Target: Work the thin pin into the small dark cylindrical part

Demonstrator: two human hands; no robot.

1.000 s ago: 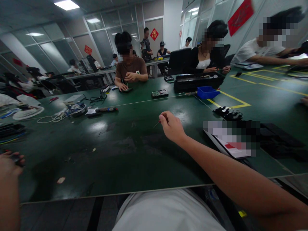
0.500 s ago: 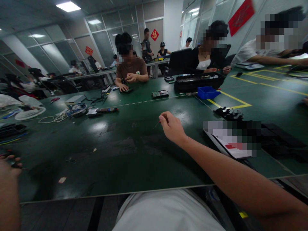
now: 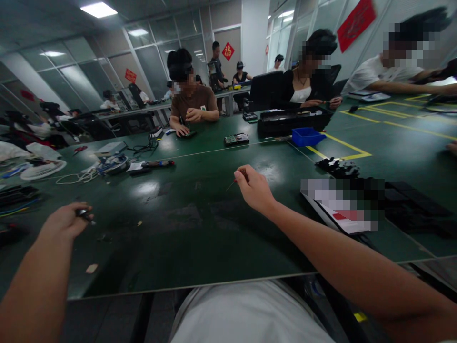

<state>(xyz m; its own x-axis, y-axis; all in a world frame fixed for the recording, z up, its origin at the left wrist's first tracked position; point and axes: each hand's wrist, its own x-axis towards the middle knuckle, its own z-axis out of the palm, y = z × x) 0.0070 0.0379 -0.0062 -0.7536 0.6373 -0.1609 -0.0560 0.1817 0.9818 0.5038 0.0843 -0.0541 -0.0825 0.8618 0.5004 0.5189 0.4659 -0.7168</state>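
My right hand (image 3: 254, 186) is closed over the middle of the green table (image 3: 171, 257). From its fingers a thin screwdriver (image 3: 230, 185) points down to the left, a bit of red showing at the fingertips and most of the handle hidden in the palm. On the left side, my left hand (image 3: 66, 219) is closed round a small black-and-silver object (image 3: 84, 215); its exact kind is unclear. Both hands are above the tabletop, well apart from each other.
A hard drive (image 3: 236, 139) and a blue bin (image 3: 307, 136) lie farther back. Cables (image 3: 112, 164) and a dark pen-like tool (image 3: 158, 163) are at the left. White papers (image 3: 352, 221) and black parts (image 3: 417, 205) lie right. Several people sit across the table.
My left hand has moved right and up from the left edge, now carrying the small black-and-silver object over the table. My right hand stays nearly in place with the screwdriver.
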